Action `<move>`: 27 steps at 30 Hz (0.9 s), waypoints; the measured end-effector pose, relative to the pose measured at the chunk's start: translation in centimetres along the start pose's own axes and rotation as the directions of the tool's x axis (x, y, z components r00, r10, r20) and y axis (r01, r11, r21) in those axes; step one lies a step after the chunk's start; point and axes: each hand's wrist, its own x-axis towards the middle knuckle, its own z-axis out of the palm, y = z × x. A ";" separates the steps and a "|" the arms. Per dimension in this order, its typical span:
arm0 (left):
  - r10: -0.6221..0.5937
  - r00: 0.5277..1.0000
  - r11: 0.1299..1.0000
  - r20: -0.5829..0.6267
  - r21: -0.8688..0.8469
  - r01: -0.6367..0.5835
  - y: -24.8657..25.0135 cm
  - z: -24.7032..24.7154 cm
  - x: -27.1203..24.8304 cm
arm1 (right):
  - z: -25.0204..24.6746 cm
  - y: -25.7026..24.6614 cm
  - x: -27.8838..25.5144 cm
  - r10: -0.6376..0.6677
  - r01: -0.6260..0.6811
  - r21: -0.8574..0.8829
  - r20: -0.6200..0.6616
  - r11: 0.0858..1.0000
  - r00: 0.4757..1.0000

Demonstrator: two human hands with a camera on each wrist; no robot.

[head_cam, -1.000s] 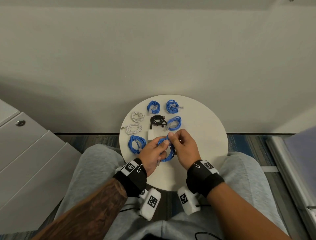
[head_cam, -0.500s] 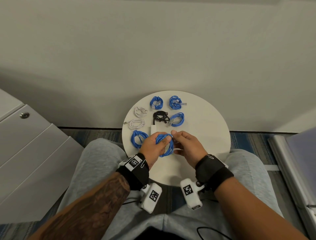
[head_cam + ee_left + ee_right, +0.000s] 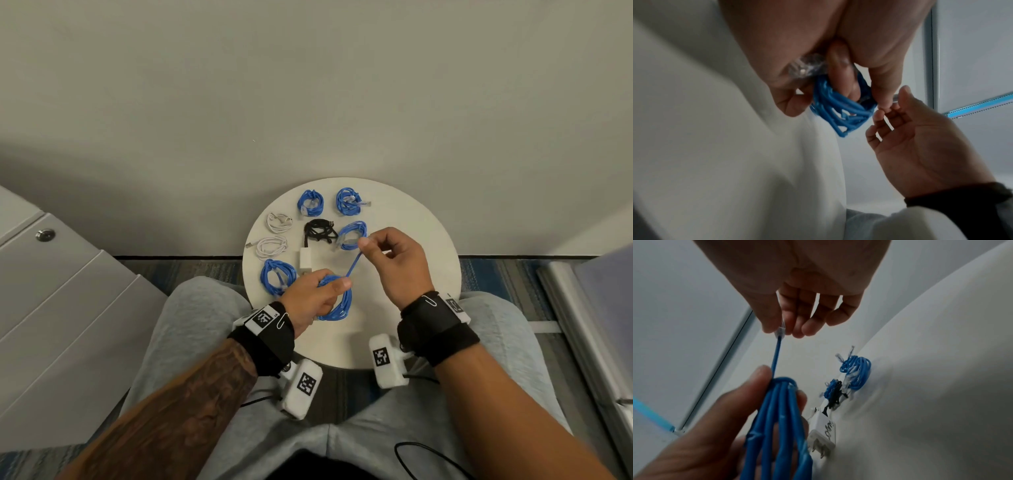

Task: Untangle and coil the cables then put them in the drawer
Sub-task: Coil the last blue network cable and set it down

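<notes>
**Blue coil gripped, free end drawn taut**

Fingers of the left hand (image 3: 310, 296) curled tight round a coiled blue network cable (image 3: 337, 301), thumb pressed over the top of the loops, coil gripped just above the near part of the round white table (image 3: 411, 219). Seen from the right wrist: several blue strands bunched side by side between thumb and fingers, one turn wrapped crosswise over the bundle at the top. Seen from the left wrist: a clear plug tucked under the palm beside the loops.

Fingertips of the right hand (image 3: 394, 263) pinched on the clear plastic connector (image 3: 781, 331) at the cable's free end, remaining fingers loosely curled, holding nothing else. Short straight run of blue cable stretched from the coil up to that pinch.

Farther out on the table, well apart from the hands:
- a coiled blue cable (image 3: 278, 277) just left of the left hand
- two more blue coils (image 3: 310, 202) along the far edge
- a fourth blue coil (image 3: 352, 234) just beside the right fingertips
- a bundled black cable (image 3: 320, 231) at the centre
- a white power adapter (image 3: 305, 257) just near of it
- two coiled white cables (image 3: 272, 247) to the left

Grey drawer cabinet (image 3: 61, 294) with a round lock at the far left, closed. Grey-trousered knees either side of the table.
</notes>
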 end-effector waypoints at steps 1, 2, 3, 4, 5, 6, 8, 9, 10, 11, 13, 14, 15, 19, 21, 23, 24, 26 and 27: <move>-0.001 1.000 1.000 -0.026 0.016 0.001 -0.1 0.0 0.0 | 0.0 0.0 0.0 -0.008 0.008 -0.008 -0.004 1.000 1.000; -0.001 0.999 1.000 -0.042 0.009 0.002 -0.2 0.0 0.0 | -0.1 -0.1 0.0 -0.014 0.014 -0.010 -0.007 1.000 1.000; -0.001 0.999 1.000 -0.040 -0.026 0.000 -0.2 0.1 -0.1 | -0.2 0.0 0.1 -0.015 0.015 -0.009 -0.010 1.000 1.000; 0.003 1.000 0.997 -0.016 -0.076 -0.004 -0.3 0.1 -0.1 | -0.3 0.0 0.2 -0.014 0.014 -0.003 -0.017 1.000 1.000; 0.008 1.000 0.994 0.013 -0.113 -0.007 -0.1 0.2 -0.3 | -0.4 0.0 0.3 -0.011 0.011 0.004 -0.032 1.000 0.999; 0.014 1.000 0.993 0.026 -0.114 -0.011 0.0 0.2 -0.3 | -0.5 0.0 0.4 -0.009 0.009 0.009 -0.049 1.000 0.999; 0.031 0.999 0.999 0.008 -0.045 -0.031 0.2 0.3 -0.3 | -0.5 0.2 0.6 -0.005 0.006 0.004 -0.071 1.000 0.997; 0.037 0.999 0.999 -0.009 -0.023 -0.037 0.3 0.4 -0.3 | -0.5 0.3 0.6 0.003 -0.003 0.006 -0.077 1.000 0.997; 0.037 0.999 0.999 -0.022 -0.030 -0.038 0.4 0.4 -0.3 | -0.4 0.5 0.6 0.017 -0.016 0.013 -0.086 1.000 0.996; 0.029 0.999 0.997 -0.024 -0.070 -0.031 0.5 0.6 -0.2 | -0.5 0.7 0.7 0.039 -0.036 0.027 -0.102 0.999 0.994; 0.002 1.000 0.981 -0.012 -0.192 -0.004 1.0 0.6 -0.1 | -1.0 1.1 1.1 0.109 -0.097 0.098 -0.124 0.990 0.986; -0.004 1.000 0.972 -0.002 -0.234 0.003 1.2 0.5 0.0 | -1.3 1.1 1.4 0.147 -0.132 0.140 -0.106 0.981 0.983; 0.001 1.000 0.967 -0.003 -0.255 -0.002 1.3 0.3 0.1 | -1.6 1.1 1.5 0.176 -0.164 0.166 -0.063 0.972 0.982; 0.018 0.998 0.945 -0.055 -0.325 -0.035 1.0 -0.6 0.1 | -1.9 0.6 1.3 0.248 -0.286 0.291 0.161 0.913 0.955; 0.029 0.997 0.938 -0.074 -0.344 -0.053 0.9 -1.1 0.2 | -1.6 0.8 1.2 0.272 -0.321 0.303 0.194 0.897 0.943; 0.037 0.996 0.936 -0.078 -0.346 -0.061 0.9 -1.3 0.3 | -1.0 1.2 1.1 0.266 -0.317 0.207 0.241 0.925 0.933; 0.037 0.996 0.938 -0.078 -0.342 -0.061 0.8 -1.4 0.3 | -0.7 1.4 0.9 0.262 -0.307 0.138 0.269 0.942 0.927; 0.039 0.996 0.948 -0.086 -0.313 -0.064 0.7 -1.3 0.2 | 0.1 1.7 0.4 0.274 -0.303 0.050 0.313 0.952 0.910; 0.042 0.994 0.956 -0.099 -0.287 -0.069 0.6 -1.2 0.2 | 0.4 1.9 0.2 0.290 -0.325 0.057 0.327 0.944 0.899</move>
